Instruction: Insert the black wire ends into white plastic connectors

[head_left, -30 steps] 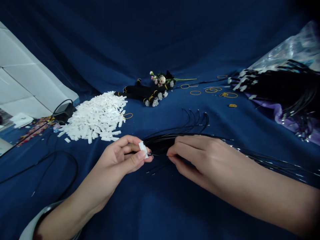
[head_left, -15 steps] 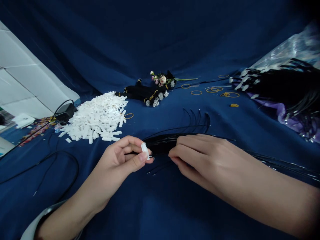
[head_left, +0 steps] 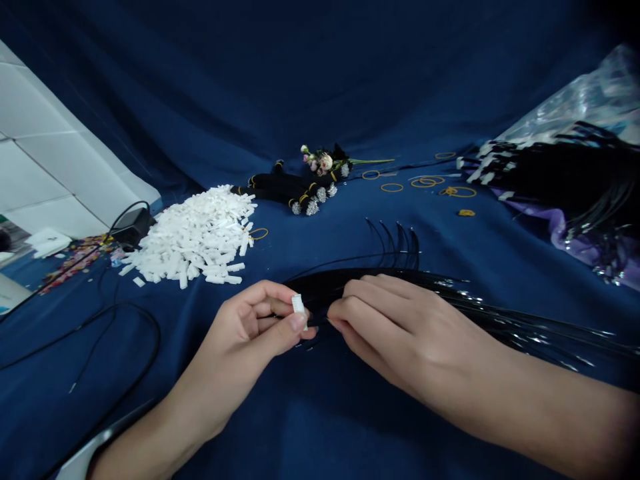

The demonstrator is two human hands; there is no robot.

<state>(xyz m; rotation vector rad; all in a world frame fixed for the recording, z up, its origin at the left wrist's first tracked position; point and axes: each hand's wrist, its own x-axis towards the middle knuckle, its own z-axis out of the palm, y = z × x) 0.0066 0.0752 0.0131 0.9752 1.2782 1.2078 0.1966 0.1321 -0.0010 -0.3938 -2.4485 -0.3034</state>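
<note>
Between the thumb and fingers of my left hand (head_left: 255,323) is a small white plastic connector housing (head_left: 299,304), held upright. My right hand (head_left: 385,313) is just to its right, its fingertips pinched together close to the connector. Whatever sits in that pinch is too small to make out, perhaps a wire end. Behind and under my right hand lies a bundle of thin black wires (head_left: 480,307) with shiny metal tips fanning out to the right. A few loose wire ends (head_left: 400,240) curl up beyond the hand.
A heap of white connector housings (head_left: 195,233) lies at the left, beside a black box (head_left: 133,225). Bound black wire bundles (head_left: 285,187) and a flower sprig (head_left: 323,160) are at the back. Rubber bands (head_left: 427,181) and more black wires with white connectors (head_left: 555,167) are at the right.
My left hand has moved slightly right and down with the connector. My right hand has shifted slightly left, so the fingertips are closer together. More of the wire bundle shows at right.
</note>
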